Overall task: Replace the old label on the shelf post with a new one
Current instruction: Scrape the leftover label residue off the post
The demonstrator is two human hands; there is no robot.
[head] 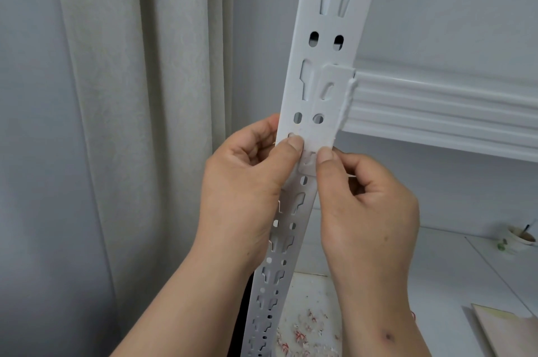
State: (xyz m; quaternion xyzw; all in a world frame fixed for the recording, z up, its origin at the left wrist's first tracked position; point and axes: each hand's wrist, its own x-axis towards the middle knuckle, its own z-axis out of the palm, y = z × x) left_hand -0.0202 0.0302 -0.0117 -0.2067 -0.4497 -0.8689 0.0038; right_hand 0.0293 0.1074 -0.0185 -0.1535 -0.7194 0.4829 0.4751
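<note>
A pale curtain [122, 94] hangs left of the white slotted shelf post [329, 45], and a ribbed shelf beam [436, 106] hooks into it from the right. Below I see a white floor with a small cup [519, 240]. My left hand [247, 181] and right hand [369, 211], fingers curled, both thumbs pressing a whitish label [308, 161] flat against the post, just under the beam bracket.

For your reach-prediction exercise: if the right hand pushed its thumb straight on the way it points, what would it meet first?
The right hand has its thumb pointing up the shelf post; it would probably meet the shelf beam's bracket first, though depth is unclear.
</note>
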